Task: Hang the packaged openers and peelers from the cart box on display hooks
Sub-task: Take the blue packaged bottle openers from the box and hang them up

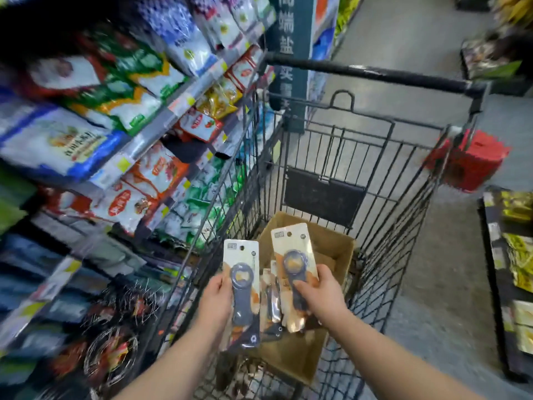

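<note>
Both hands are gripping one packaged opener each, left hand (215,295) on one opener (241,287), right hand (323,293) on another (294,269), hang-holes up, probably ready for hooks, right over the box (331,243) in the cart (403,226) where more packs sit.

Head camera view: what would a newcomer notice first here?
Front and centre, the left hand grips the left opener and the right hand grips the right opener, both blue and on cards, above a cardboard box. The box sits in a black wire cart and holds more packs. Shelves of bright food bags run down the left.
</note>
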The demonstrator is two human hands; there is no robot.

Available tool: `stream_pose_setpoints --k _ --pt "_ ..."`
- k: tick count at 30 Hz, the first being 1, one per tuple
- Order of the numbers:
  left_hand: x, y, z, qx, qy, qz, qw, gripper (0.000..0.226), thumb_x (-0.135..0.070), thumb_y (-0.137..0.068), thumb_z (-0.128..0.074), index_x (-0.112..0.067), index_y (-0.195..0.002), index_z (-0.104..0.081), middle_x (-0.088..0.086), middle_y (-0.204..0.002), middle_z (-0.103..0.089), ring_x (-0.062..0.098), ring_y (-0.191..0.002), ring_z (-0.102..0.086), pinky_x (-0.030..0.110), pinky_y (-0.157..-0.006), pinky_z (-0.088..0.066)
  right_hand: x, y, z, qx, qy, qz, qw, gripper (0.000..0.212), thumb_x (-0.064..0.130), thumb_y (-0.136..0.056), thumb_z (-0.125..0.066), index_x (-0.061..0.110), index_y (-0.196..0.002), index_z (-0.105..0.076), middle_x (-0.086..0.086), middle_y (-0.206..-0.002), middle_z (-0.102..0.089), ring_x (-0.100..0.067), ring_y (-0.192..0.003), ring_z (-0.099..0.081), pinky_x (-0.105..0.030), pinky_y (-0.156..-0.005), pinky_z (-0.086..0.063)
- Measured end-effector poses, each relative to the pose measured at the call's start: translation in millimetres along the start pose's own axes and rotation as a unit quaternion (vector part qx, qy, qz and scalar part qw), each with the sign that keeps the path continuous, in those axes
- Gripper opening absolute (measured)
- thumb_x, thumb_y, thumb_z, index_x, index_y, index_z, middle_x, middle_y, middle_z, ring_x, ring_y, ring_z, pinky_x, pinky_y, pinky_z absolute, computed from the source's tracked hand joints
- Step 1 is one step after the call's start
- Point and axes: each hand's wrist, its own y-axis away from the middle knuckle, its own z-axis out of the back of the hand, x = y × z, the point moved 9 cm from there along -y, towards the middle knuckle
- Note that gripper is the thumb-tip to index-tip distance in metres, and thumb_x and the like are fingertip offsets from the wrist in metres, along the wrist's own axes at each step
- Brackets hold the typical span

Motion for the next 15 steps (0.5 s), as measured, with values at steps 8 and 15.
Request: stream_pose_setpoints --k 8,15 --pt "-49 117 102 -0.153 0.126 -0.032 0.980 0.027 -0.024 -0.100 -0.038 -0.011 -0.088 -0.058 0.008 -0.092 -0.063 0.017 -0.081 -0.057 0.029 -0.067 -0.042 106 108 -26 0.118 0.057 0.137 0.982 0.023 0.027 -0.083 -0.065 0.028 -0.098 -0.048 -0.001 -0.102 -0.063 -0.017 -0.090 -0.062 -0.040 -0.083 -0.053" --pt "-43 231 237 -0.290 0.167 -0.070 0.940 0.025 -0.020 -0.100 -0.039 -0.014 -0.089 -0.061 -0.002 -0.088 -0.062 0.004 -0.075 -0.054 0.010 -0.051 -0.043 173 209 -106 0.208 0.078 0.248 0.943 0.022 0.018 -0.084 -0.066 0.016 -0.102 -0.054 -0.011 -0.101 -0.066 -0.029 -0.093 -0.063 -0.050 -0.085 -0.051"
